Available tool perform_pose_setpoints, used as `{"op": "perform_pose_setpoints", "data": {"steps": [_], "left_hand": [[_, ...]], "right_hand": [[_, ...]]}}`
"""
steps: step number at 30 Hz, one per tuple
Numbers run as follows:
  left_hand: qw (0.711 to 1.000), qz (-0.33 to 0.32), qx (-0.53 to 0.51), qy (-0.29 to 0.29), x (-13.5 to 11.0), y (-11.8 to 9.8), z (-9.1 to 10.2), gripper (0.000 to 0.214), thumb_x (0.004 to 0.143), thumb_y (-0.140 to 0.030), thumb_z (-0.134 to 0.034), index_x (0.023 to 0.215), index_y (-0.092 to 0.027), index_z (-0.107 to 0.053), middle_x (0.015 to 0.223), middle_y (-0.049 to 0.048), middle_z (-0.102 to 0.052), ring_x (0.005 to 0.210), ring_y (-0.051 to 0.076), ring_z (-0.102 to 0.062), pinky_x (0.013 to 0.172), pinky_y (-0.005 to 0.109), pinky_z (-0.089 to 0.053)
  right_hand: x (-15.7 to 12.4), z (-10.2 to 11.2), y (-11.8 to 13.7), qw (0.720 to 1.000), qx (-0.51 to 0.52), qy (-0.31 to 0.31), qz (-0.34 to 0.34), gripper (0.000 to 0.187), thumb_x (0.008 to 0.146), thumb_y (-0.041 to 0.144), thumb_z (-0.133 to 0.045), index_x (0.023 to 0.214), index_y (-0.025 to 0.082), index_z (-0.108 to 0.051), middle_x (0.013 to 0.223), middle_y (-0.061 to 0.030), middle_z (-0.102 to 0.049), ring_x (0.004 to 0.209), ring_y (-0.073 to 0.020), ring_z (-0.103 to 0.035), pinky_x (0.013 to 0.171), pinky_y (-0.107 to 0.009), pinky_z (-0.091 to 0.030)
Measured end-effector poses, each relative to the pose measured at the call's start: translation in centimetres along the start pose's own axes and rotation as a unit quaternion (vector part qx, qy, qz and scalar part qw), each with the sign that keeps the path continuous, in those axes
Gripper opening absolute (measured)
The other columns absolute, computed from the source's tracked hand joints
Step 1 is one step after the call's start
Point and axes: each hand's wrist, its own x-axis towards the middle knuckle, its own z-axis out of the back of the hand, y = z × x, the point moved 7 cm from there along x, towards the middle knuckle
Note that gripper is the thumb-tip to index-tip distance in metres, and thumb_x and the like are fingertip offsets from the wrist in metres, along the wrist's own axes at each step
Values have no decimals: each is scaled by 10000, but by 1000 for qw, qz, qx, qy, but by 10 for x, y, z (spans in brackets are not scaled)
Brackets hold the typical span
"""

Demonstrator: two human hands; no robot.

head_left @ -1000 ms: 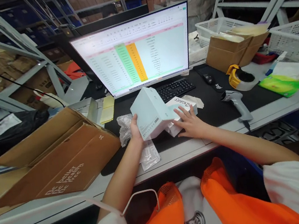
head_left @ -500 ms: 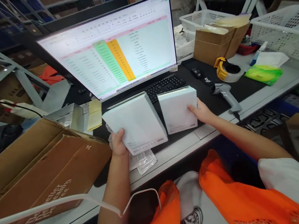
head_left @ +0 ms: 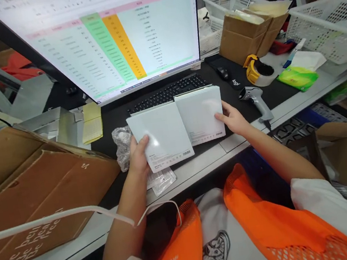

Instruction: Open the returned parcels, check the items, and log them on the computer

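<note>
on black mat | left hand [head_left: 138, 157] grips smooth flat white box [head_left: 160, 136] | right hand [head_left: 233, 119] grips another [head_left: 200, 115]

The left box [head_left: 161, 134] is smooth white card with a slight sheen (a soft glare spot sits on its face). The right box [head_left: 200, 115] is the same card and looks more matt. The bag [head_left: 121, 143] beside them is crinkled clear plastic, glossy. The mat [head_left: 279, 92] is black and matt, cloth-like. The keyboard [head_left: 168, 92] is matt black plastic. The carton [head_left: 37, 180] is rough brown corrugated cardboard. The scanner [head_left: 255, 98] is smooth grey plastic. The basket [head_left: 314, 22] is white perforated plastic. The tissue pack [head_left: 298, 78] is in shiny green film. The bench [head_left: 204, 164] edge looks like pale, smooth painted metal. The vest [head_left: 273, 228] is orange mesh cloth.
</note>
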Motion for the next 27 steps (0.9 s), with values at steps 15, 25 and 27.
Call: {"op": "perform_pose_setpoints", "data": {"steps": [15, 25, 27], "left_hand": [[996, 81, -24, -28, 6, 21, -1, 580, 585, -402, -912, 1051, -156, -669, 906, 86, -775, 938, 331, -760, 788, 401, -650], [996, 86, -28, -10, 2, 18, -6, 588, 644, -405, -881, 1112, -153, -628, 946, 98, -768, 999, 342, -747, 876, 448, -622], [995, 88, -33, -6, 0, 17, -6, 610, 646, -402, -881, 1141, -155, -624, 958, 96, -767, 986, 337, -747, 879, 451, -617]], "right_hand": [[-4, 76, -5, 910, -380, -161, 41, 569, 1022, 591, -375, 1088, 159, -740, 1206, -196, -699, 1189, -326, -622, 1067, -495, -450], [1, 196, -39, 849, -438, -119, -270, 364, 731, 472, -817, 716, 209, -566, 860, -148, -677, 800, -219, -577, 743, -393, -369], [-12, 192, -26, 904, -307, -175, -239, 365, 694, 465, -823, 774, 237, -550, 812, -81, -644, 731, -196, -560, 710, -383, -390]]}}
